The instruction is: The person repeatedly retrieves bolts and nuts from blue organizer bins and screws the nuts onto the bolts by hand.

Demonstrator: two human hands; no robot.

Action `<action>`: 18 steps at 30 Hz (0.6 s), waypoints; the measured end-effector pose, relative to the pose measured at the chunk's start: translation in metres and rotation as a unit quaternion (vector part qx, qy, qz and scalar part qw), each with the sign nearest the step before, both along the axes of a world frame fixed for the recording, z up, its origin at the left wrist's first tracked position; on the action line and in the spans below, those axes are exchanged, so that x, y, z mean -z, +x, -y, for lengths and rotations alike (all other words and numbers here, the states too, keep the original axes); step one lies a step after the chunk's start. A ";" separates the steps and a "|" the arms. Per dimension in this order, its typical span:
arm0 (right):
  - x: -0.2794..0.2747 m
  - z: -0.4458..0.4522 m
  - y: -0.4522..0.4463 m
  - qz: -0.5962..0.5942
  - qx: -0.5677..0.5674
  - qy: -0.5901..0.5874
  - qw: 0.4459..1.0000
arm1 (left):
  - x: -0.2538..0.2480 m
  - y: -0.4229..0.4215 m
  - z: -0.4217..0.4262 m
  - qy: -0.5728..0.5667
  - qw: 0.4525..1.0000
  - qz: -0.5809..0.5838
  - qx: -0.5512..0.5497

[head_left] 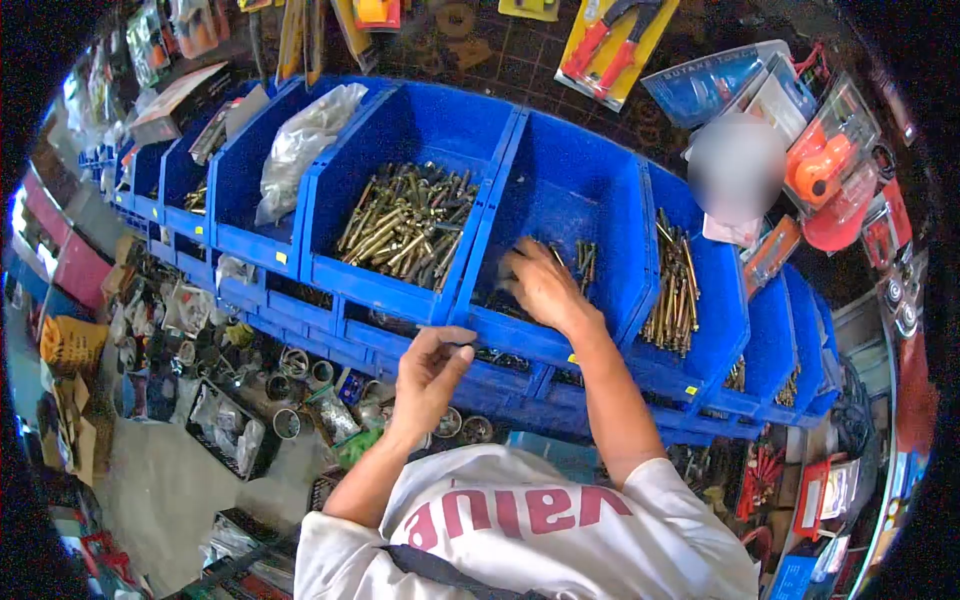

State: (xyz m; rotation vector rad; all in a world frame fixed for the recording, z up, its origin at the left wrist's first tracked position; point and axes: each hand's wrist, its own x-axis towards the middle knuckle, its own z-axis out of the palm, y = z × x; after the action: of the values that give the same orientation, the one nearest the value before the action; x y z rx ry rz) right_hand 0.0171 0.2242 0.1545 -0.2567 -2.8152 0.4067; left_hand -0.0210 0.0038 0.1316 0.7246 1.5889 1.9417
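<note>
Right hand (545, 288) down inside a blue bin (530, 338), left hand (432, 378) outside near its front left corner.
Nearest, the left hand has thumb and forefinger narrowly spaced; beyond the bin's front wall, the right hand bends its fingers downward, but blur and angle mean I cannot tell whether either grips anything. The right hand is much nearer the loose bolts (587, 262), some of which lie just past it and to its right, long axes running roughly front to back. Farther off hang red-handled pliers (615, 48).
</note>
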 end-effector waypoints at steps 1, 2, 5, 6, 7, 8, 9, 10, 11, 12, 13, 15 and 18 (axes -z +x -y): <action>0.002 -0.002 0.001 -0.001 -0.001 0.000 1.000 | 0.001 0.002 -0.002 -0.002 1.000 -0.002 0.014; 0.008 -0.005 0.001 -0.007 -0.045 0.030 0.999 | 0.002 0.005 -0.004 -0.004 1.000 -0.013 0.013; 0.036 -0.013 -0.005 -0.013 -0.035 0.053 0.998 | 0.001 0.011 -0.008 -0.012 1.000 -0.009 0.026; 0.034 -0.012 -0.005 -0.031 -0.037 0.082 0.995 | 0.002 0.013 -0.009 -0.014 1.000 -0.010 0.026; 0.030 -0.011 -0.005 -0.050 -0.040 0.112 0.992 | 0.004 0.015 -0.010 -0.005 1.000 -0.007 0.027; 0.020 -0.007 -0.001 -0.052 -0.041 0.110 0.992 | 0.004 0.017 -0.011 0.003 1.000 -0.003 0.027; 0.004 -0.001 0.003 -0.028 -0.041 0.070 0.996 | 0.003 0.018 -0.010 0.001 1.000 -0.004 0.024; -0.006 0.002 0.006 -0.003 -0.042 0.030 0.999 | 0.002 0.019 -0.010 -0.009 1.000 0.003 0.027; -0.009 0.001 0.008 -0.027 -0.047 0.022 0.998 | 0.001 0.021 -0.009 -0.018 0.999 0.011 0.028; -0.006 -0.004 0.010 -0.056 -0.054 0.011 0.997 | 0.003 0.023 -0.009 -0.020 0.999 0.011 0.022; -0.003 -0.009 0.011 -0.085 -0.062 0.000 0.994 | 0.007 0.024 -0.009 -0.008 1.000 0.023 0.020; -0.025 -0.002 0.022 -0.075 -0.060 -0.038 0.995 | 0.007 0.027 -0.010 0.003 0.999 0.033 0.013; -0.036 0.003 0.041 -0.063 -0.086 -0.229 0.967 | 0.000 0.032 -0.015 0.012 0.997 0.075 0.007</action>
State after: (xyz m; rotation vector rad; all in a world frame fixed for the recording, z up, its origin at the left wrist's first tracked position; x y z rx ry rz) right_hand 0.0581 0.2212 0.1902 -0.0735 -2.5909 1.0758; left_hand 0.0113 0.0188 0.1312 0.5841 1.4686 1.9597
